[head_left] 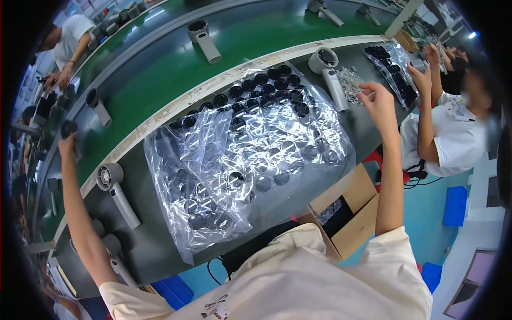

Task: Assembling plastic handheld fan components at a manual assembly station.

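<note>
Left hand (68, 140) stretched far out to the left, grip closed around a dark handheld fan (71, 129) at the near edge of the green conveyor belt (154, 80). Right hand (380, 101) raised over the right part of the grey desk (368, 133), thumb and forefinger nearly pressed together; whether something small is pinched between them, cannot tell.

Just beside the right grip, on its left: a pile of small silver parts (349, 82), and touching this pile a grey handheld fan (328, 69) lying flat with its round head toward the belt. Further left from the right grip, between both hands: a large tray of round black rings (266, 90) under a crumpled clear plastic sheet (224, 170), covering most of the desk in the middle.

Below the left grip, toward the body: another grey fan (114, 189) lying on the desk, and more fans (114, 253) near the left forearm. Beyond the left grip, on the belt: a fan with dark head (98, 106), well apart.

Under the right arm, beside the desk: an open cardboard box (349, 213). Far right: a co-worker in white shirt (453, 133) with own tray of black parts (392, 66).
</note>
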The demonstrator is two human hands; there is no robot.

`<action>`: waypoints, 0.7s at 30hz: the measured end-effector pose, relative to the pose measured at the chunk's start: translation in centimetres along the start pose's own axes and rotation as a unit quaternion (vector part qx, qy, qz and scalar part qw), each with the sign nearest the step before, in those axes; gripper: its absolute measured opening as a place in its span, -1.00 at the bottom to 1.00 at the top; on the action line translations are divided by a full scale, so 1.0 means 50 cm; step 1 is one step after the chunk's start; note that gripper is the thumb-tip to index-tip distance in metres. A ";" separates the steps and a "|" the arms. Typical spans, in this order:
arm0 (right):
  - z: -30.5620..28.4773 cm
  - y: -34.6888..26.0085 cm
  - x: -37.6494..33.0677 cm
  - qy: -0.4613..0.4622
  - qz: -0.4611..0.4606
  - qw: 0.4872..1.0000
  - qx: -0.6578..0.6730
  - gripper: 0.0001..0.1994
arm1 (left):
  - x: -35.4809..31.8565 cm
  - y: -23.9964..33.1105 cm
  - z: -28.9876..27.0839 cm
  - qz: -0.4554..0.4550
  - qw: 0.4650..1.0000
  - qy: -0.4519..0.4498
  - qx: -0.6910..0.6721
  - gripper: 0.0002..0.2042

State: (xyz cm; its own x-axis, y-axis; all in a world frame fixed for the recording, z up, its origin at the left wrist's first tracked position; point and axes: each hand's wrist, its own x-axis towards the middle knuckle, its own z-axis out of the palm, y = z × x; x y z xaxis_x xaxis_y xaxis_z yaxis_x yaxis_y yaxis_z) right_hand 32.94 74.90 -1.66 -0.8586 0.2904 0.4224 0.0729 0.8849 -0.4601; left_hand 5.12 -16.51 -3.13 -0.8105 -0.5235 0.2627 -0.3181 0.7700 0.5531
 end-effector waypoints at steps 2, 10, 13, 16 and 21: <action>0.011 0.039 -0.003 -0.019 -0.032 0.998 -0.040 -0.81 | -0.026 0.057 0.026 -0.100 0.940 -0.079 -0.316 -0.71; 0.027 0.036 -0.022 -0.021 -0.034 0.999 -0.008 -0.86 | -0.485 0.323 -0.252 -0.040 0.861 -0.236 -0.448 -0.71; 0.036 0.023 -0.006 -0.033 -0.036 0.998 0.031 -0.88 | -0.762 0.402 -0.310 -0.037 0.869 -0.192 -0.455 -0.51; 0.018 0.007 -0.009 -0.020 -0.037 0.999 0.007 -0.85 | -0.971 0.454 -0.283 -0.113 0.834 -0.193 -0.505 -0.35; 0.006 0.235 0.046 -0.067 -0.074 0.990 0.101 -0.80 | -1.145 0.520 -0.184 -0.187 0.650 -0.319 -0.663 -0.45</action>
State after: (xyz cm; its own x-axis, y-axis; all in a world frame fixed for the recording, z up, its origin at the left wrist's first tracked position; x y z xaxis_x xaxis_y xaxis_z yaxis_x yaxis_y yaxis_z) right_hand 31.65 85.87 -6.35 -0.9126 0.1009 0.3961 -0.1494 0.8197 -0.5530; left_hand 47.75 30.13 3.50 -0.9722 0.0006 -0.2342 -0.1909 -0.5817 0.7907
